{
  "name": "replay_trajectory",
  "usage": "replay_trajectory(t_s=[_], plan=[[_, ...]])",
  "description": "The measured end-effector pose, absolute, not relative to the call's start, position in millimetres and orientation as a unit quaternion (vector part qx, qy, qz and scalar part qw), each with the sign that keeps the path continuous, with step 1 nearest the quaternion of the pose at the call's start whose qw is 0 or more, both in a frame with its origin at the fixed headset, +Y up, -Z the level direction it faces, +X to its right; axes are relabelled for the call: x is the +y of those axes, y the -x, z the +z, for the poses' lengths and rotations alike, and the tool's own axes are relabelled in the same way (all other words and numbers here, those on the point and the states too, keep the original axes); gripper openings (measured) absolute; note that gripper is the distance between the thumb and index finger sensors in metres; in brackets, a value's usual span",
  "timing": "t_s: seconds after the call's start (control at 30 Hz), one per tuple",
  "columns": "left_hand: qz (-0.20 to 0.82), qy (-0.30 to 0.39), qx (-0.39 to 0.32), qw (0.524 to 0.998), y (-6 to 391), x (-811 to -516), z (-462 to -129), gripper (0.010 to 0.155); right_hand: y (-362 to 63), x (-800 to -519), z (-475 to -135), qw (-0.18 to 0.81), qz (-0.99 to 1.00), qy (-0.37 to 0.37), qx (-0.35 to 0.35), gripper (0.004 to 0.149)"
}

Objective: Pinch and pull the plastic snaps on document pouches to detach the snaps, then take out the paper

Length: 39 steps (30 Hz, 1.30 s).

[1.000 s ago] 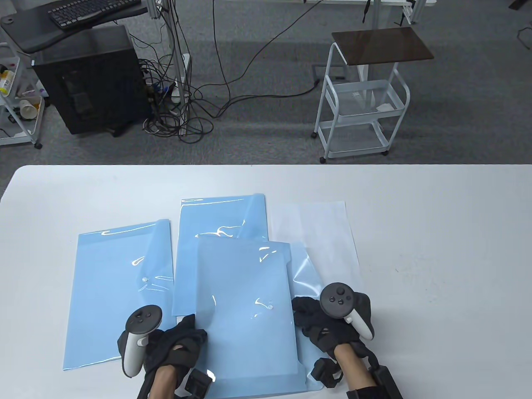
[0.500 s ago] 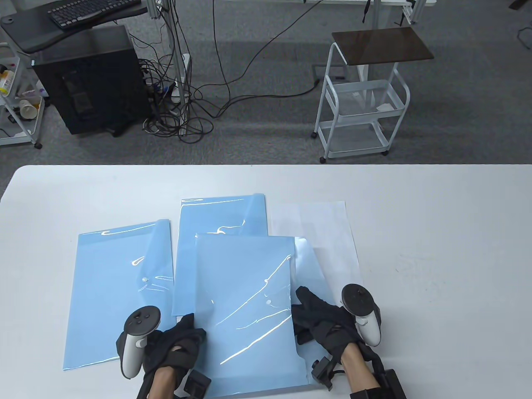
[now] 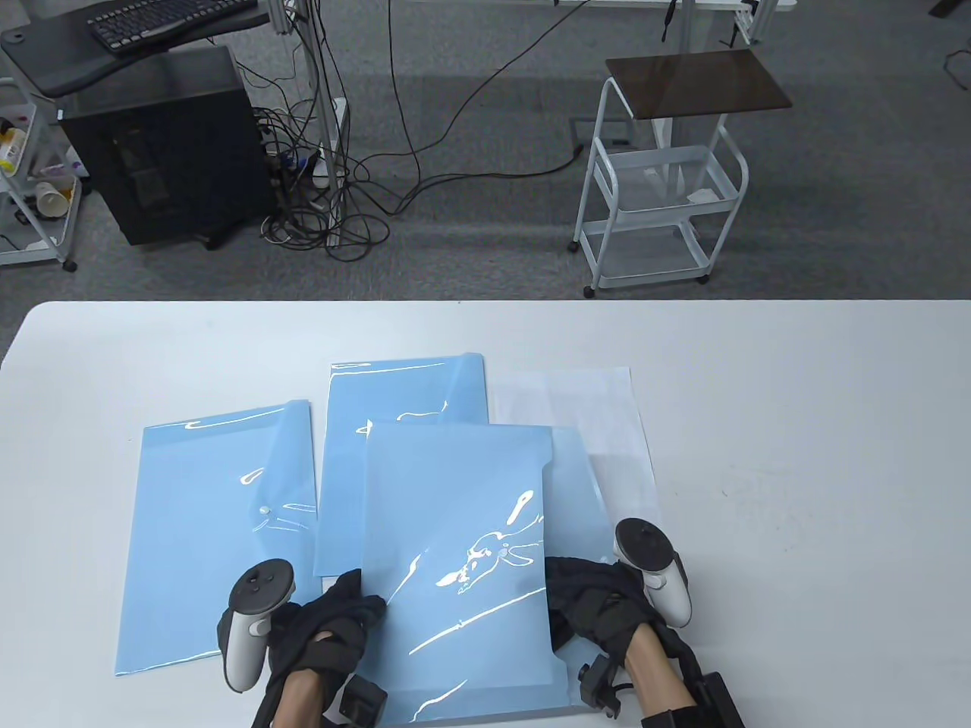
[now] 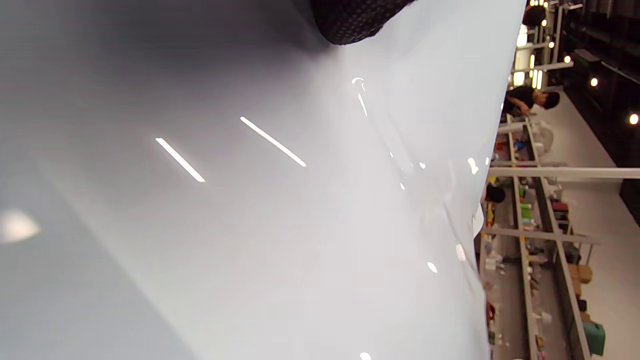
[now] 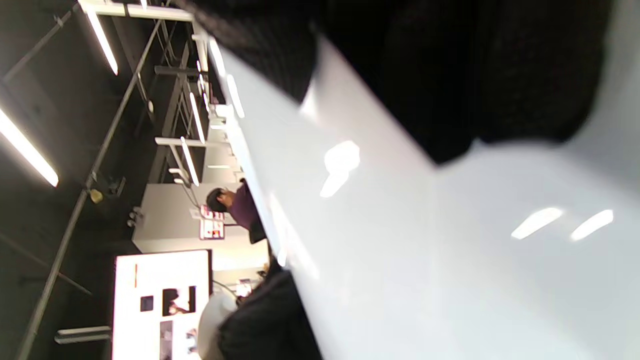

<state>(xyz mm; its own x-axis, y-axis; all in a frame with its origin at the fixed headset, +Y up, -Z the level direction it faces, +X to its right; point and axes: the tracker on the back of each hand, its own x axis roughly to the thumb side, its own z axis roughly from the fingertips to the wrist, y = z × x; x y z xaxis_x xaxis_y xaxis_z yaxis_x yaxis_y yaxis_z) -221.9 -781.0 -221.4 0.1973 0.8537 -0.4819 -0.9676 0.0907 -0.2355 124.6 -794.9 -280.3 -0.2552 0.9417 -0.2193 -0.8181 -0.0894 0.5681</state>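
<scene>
A blue document pouch (image 3: pixel 455 516) is held tilted above the table's front edge, glare across its face, and its flap (image 3: pixel 576 485) sticks out to the right. My left hand (image 3: pixel 345 607) grips the pouch's left edge near the bottom. My right hand (image 3: pixel 584 599) holds the right edge, its fingers hidden behind the sheet. In the left wrist view one fingertip (image 4: pixel 357 20) rests on the glossy pouch (image 4: pixel 300 225). In the right wrist view dark gloved fingers (image 5: pixel 450 75) lie over the pale pouch (image 5: pixel 425 250). A white paper (image 3: pixel 584 409) lies flat behind the flap.
Another blue pouch (image 3: pixel 205 531) lies flat at the left with its snap (image 3: pixel 263 511) showing. A third pouch (image 3: pixel 402 394) lies behind the held one. The white table (image 3: pixel 796 455) stretches bare to the right. A white trolley (image 3: pixel 660 197) stands on the floor beyond.
The held pouch has shifted to the right. My right hand has turned, and its fingers have slipped behind the pouch's right edge. The left hand has barely moved.
</scene>
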Motion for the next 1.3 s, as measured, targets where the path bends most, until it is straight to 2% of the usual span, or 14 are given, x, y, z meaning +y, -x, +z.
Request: replay_trajectory(t_s=[0.13,0.4,0.57,0.97,1.3], plan=[[0.623,0.251,0.115,0.732,225.3,-780.4,-220.5,0.050,-121.6,-789.9,-278.1,0.585,0.762,-0.074,0.268,0.041],[0.633,0.237,0.123,0.727,229.2,-779.0,-219.8,0.049,-129.7,-773.1,-272.2,0.523,0.831,-0.001,0.190,0.040],[0.634,0.215,0.140,0.730,239.5,-777.3,-219.0,0.049,-156.4,-762.7,-274.9,0.500,0.845,0.036,0.186,0.040],[0.638,0.211,0.144,0.727,245.2,-774.9,-219.0,0.048,-222.0,-729.9,-279.0,0.466,0.873,0.081,0.119,0.043],[0.634,0.222,0.162,0.723,250.1,-774.3,-217.8,0.048,-278.5,-681.2,-280.2,0.454,0.882,0.115,0.051,0.043]])
